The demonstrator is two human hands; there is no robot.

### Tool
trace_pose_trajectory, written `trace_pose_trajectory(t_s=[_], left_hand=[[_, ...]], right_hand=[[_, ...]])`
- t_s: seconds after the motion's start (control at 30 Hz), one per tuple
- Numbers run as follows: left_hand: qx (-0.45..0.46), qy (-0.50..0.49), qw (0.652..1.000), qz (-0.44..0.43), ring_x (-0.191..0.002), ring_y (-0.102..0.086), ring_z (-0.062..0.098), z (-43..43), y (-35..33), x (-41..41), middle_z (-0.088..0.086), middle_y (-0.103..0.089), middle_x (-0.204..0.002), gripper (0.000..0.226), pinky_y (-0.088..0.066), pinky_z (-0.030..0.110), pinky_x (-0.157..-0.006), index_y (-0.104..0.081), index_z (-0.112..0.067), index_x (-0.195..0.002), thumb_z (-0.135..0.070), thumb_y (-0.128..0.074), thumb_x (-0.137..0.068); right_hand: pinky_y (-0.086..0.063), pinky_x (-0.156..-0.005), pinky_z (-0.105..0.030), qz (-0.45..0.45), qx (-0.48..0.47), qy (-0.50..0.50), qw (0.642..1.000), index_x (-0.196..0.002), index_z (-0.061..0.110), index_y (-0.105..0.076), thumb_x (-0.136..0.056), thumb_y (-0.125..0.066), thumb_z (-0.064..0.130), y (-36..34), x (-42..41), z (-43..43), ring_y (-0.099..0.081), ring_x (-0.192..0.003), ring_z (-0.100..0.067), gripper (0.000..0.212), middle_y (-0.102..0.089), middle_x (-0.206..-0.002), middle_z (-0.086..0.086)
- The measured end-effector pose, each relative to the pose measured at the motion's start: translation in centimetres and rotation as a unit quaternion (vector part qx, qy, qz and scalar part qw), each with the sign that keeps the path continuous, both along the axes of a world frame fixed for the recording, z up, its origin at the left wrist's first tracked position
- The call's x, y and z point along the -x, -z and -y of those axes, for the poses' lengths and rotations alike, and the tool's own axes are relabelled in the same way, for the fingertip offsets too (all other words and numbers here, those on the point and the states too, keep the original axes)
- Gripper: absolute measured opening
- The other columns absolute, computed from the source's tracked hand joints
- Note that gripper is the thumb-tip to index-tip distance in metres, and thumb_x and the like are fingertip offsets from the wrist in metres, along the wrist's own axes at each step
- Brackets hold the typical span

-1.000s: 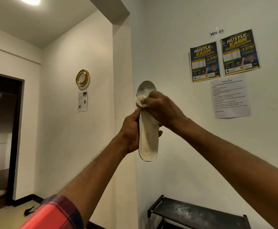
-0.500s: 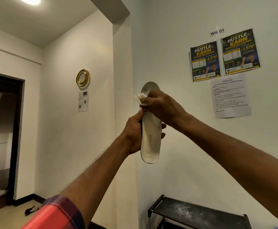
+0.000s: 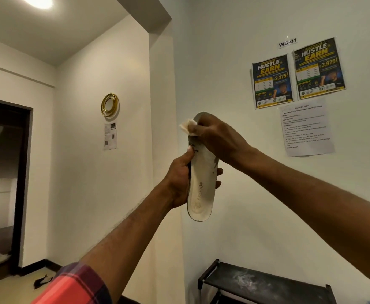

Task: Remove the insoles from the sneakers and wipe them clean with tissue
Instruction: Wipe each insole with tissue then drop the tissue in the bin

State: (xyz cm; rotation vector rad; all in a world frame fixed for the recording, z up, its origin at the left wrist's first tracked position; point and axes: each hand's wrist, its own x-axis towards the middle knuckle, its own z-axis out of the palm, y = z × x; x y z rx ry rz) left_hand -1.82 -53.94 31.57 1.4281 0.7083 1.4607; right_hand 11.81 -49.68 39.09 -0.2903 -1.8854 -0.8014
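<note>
I hold a white insole (image 3: 201, 189) upright in front of the wall, heel end down, with grey print along it and dark smudges near its middle. My left hand (image 3: 179, 181) grips its left edge around the middle. My right hand (image 3: 217, 139) is at the toe end, pressing a crumpled white tissue (image 3: 188, 126) against the insole; the toe tip shows just above my fingers. No sneakers are in view.
A black shoe rack (image 3: 265, 284) with a dusty top stands low against the wall at the right. Posters (image 3: 298, 73) and a printed sheet (image 3: 307, 128) hang above. A dark doorway (image 3: 1, 185) opens at the left, with a small dark object (image 3: 41, 283) on the floor.
The insole and both hands have shifted slightly right and down in view. My right hand with the tissue has moved up toward the toe end, covering more of it.
</note>
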Motion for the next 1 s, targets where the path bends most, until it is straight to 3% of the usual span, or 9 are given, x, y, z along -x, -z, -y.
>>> trace_pose_trajectory(t_s=[0.17,0.23,0.33,0.47,0.57,0.67,0.8,0.9,1.0], left_hand=[[-0.006,0.009,1.0,-0.018,-0.113,-0.062,0.036,-0.1,0.1,0.0,0.016,-0.063,-0.129,0.073,-0.047,0.054,-0.1,-0.055,-0.009,-0.143,-0.063,-0.027,-0.103],[-0.008,0.01,1.0,-0.021,-0.112,-0.063,0.035,0.0,0.0,0.1,0.016,-0.064,-0.129,0.072,-0.047,0.054,-0.101,-0.054,-0.01,-0.144,-0.063,-0.027,-0.103],[-0.009,0.011,1.0,-0.021,-0.115,-0.062,0.035,0.0,0.0,0.1,0.015,-0.062,-0.132,0.072,-0.047,0.053,-0.101,-0.053,-0.011,-0.145,-0.063,-0.026,-0.104],[-0.01,0.01,1.0,-0.024,-0.115,-0.062,0.035,-0.1,0.1,0.3,0.015,-0.062,-0.133,0.072,-0.047,0.053,-0.102,-0.053,-0.012,-0.146,-0.063,-0.026,-0.103],[-0.006,0.01,1.0,-0.018,-0.116,-0.061,0.034,-0.1,0.1,0.4,0.015,-0.062,-0.133,0.073,-0.047,0.053,-0.101,-0.054,-0.011,-0.145,-0.064,-0.027,-0.103],[-0.01,0.007,1.0,-0.018,-0.116,-0.062,0.035,-0.1,0.1,0.7,0.015,-0.062,-0.134,0.072,-0.05,0.052,-0.097,-0.053,-0.012,-0.145,-0.063,-0.028,-0.103],[-0.006,0.001,1.0,-0.002,-0.115,-0.063,0.034,0.0,0.0,0.7,0.013,-0.065,-0.131,0.071,-0.049,0.052,-0.099,-0.057,-0.01,-0.142,-0.062,-0.026,-0.104],[-0.01,-0.003,1.0,0.001,-0.114,-0.063,0.034,0.1,-0.1,0.9,0.013,-0.065,-0.13,0.071,-0.049,0.052,-0.098,-0.056,-0.011,-0.142,-0.062,-0.026,-0.104],[-0.01,-0.007,1.0,0.02,-0.115,-0.062,0.036,0.2,-0.2,1.0,0.015,-0.066,-0.128,0.071,-0.051,0.052,-0.096,-0.059,-0.009,-0.139,-0.062,-0.026,-0.104]], right_hand=[[-0.058,-0.062,-0.046,-0.052,-0.018,0.033,0.998,-0.113,-0.005,-0.068,-0.09,-0.069,0.004,-0.4,-0.9,-0.7,-0.061,-0.079,-0.035,0.024,-0.061,-0.091,-0.022],[-0.058,-0.063,-0.046,-0.024,-0.035,0.051,0.998,-0.114,-0.004,-0.067,-0.09,-0.069,0.004,-0.1,-1.0,-0.6,-0.062,-0.082,-0.035,0.026,-0.061,-0.094,-0.022],[-0.057,-0.061,-0.046,-0.092,-0.011,0.018,0.996,-0.11,-0.002,-0.069,-0.093,-0.066,0.01,-0.5,-1.4,-1.3,-0.06,-0.077,-0.032,0.02,-0.06,-0.09,-0.019],[-0.058,-0.062,-0.044,-0.018,-0.034,0.044,0.998,-0.114,-0.001,-0.067,-0.093,-0.066,0.009,0.0,-1.2,-1.4,-0.061,-0.08,-0.033,0.023,-0.061,-0.092,-0.019],[-0.057,-0.058,-0.044,-0.089,-0.005,0.012,0.996,-0.106,-0.002,-0.071,-0.091,-0.069,0.007,-0.3,-1.6,-2.0,-0.061,-0.074,-0.032,0.018,-0.061,-0.088,-0.019],[-0.057,-0.059,-0.045,-0.011,-0.013,0.038,0.999,-0.108,-0.001,-0.07,-0.092,-0.067,0.006,0.2,-1.5,-2.1,-0.062,-0.077,-0.033,0.018,-0.06,-0.09,-0.019],[-0.057,-0.058,-0.043,-0.077,0.009,-0.009,0.997,-0.107,0.001,-0.073,-0.091,-0.069,0.008,0.3,-2.1,-2.7,-0.064,-0.073,-0.031,0.017,-0.063,-0.089,-0.019],[-0.058,-0.06,-0.044,-0.019,0.0,0.012,1.0,-0.109,0.003,-0.072,-0.091,-0.069,0.008,1.1,-2.2,-3.0,-0.064,-0.078,-0.032,0.019,-0.063,-0.092,-0.018],[-0.056,-0.058,-0.044,-0.048,0.02,-0.009,0.999,-0.106,0.004,-0.073,-0.089,-0.069,0.001,1.8,-2.8,-3.6,-0.063,-0.074,-0.031,0.017,-0.063,-0.088,-0.016]])
